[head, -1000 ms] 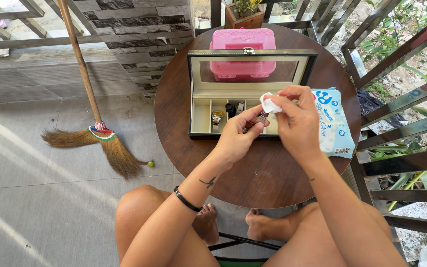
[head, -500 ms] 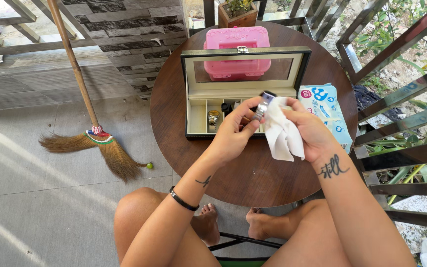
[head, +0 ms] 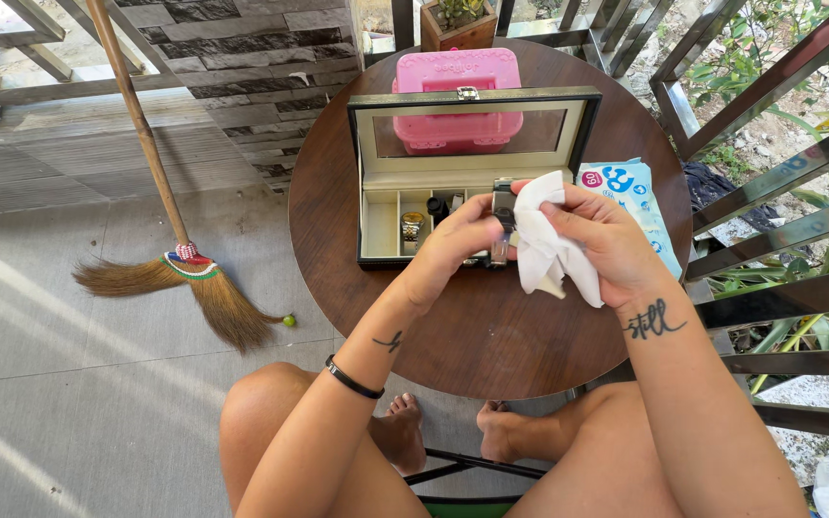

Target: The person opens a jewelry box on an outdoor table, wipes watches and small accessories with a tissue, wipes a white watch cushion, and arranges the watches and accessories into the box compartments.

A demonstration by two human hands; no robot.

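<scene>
My left hand [head: 453, 245] grips a wristwatch [head: 503, 219] with a dark face and metal band, held upright over the round brown table [head: 491, 326]. My right hand [head: 602, 240] holds a white wet wipe [head: 541, 247] pressed against the watch's right side. Just behind my hands stands an open black watch box [head: 381, 225] with a glass lid and cream compartments; another watch [head: 413, 226] lies inside it.
A pink plastic case [head: 458, 72] sits behind the box. A blue pack of wipes [head: 630, 192] lies at the table's right. A straw broom [head: 179, 264] leans on the stone wall at left. Metal railing [head: 779, 173] runs along the right. My bare knees and feet are below the table.
The wipe has been unfolded and brought against the watch; my right hand has turned palm-down over it. Both hands have stayed above the box's front edge.
</scene>
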